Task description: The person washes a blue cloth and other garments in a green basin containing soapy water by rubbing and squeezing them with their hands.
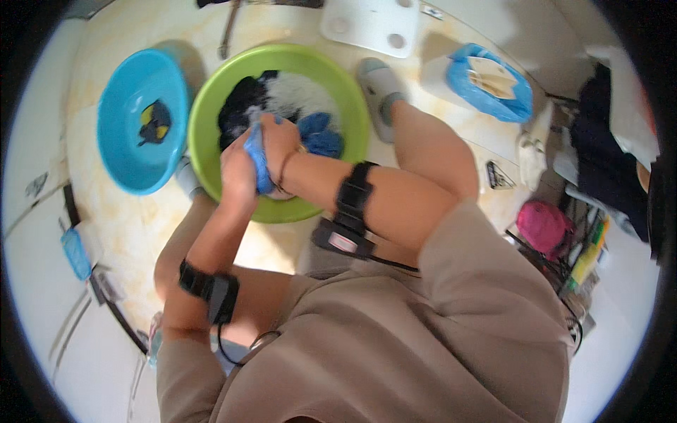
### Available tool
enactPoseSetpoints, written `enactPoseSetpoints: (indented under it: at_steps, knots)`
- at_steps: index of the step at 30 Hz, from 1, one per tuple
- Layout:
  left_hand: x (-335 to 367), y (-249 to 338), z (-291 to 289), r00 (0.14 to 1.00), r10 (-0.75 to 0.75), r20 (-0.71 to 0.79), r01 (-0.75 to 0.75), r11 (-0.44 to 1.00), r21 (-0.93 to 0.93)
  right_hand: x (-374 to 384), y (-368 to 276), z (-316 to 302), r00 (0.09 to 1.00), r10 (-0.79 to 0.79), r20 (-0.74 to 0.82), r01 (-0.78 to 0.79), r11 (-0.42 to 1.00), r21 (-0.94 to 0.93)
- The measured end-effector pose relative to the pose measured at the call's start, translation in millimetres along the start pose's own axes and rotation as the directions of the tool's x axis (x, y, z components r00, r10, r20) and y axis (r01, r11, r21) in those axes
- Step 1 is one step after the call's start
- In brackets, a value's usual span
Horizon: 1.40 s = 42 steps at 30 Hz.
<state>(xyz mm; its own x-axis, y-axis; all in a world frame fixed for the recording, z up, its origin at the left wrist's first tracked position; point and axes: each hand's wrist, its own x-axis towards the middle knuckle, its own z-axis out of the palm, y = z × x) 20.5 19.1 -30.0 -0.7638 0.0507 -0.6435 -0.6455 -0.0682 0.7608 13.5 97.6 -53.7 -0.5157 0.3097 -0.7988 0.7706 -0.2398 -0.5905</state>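
Note:
A green basin point(204, 134) stands on the floor between my feet, with whitish, sudsy-looking water point(300, 92) in it. Over it, my left hand point(238, 169) and my right hand point(281, 144) come together, both closed on a blue cloth point(259, 158) pressed between them. Its exact kind is hidden by my fingers. Another blue bunched cloth point(321, 135) lies in the basin to the right of my hands. Dark fabric point(238, 106) sits in the water at the far left side of the basin.
Left of the green basin stands a bright blue basin point(109, 134) holding a small dark and yellow cloth point(154, 123). A white scale point(370, 25) lies beyond. At the far right is a bin with a blue bag point(518, 106). Clutter with a pink item point(544, 227) lines the right side.

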Motion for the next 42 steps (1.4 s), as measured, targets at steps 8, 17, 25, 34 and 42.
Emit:
enactPoseSetpoints:
  at_steps: [8,17,25,34,42]
  knots:
    - [36,-42,-44,1.0,-0.008,0.029,0.013,0.984,-0.178,-43,18,24,0.942,-0.277,-0.188,0.26,0.959,-0.111]
    - [41,-29,-54,0.87,-0.121,0.478,0.366,0.808,-0.461,-28,18,29,0.981,-0.19,-0.05,0.183,0.976,-0.117]
    - [0,-17,-13,0.998,-0.039,-0.049,0.033,0.994,-0.104,-26,4,6,0.995,-0.082,-0.052,0.083,0.996,0.015]
    - [31,-46,-22,0.971,-0.134,0.198,0.209,0.881,-0.424,-54,11,0,0.956,-0.289,0.051,0.283,0.954,0.099]
    - [-3,-18,2,0.987,0.143,0.074,-0.16,0.818,0.552,17,17,-15,0.985,-0.17,0.002,0.17,0.985,0.012]
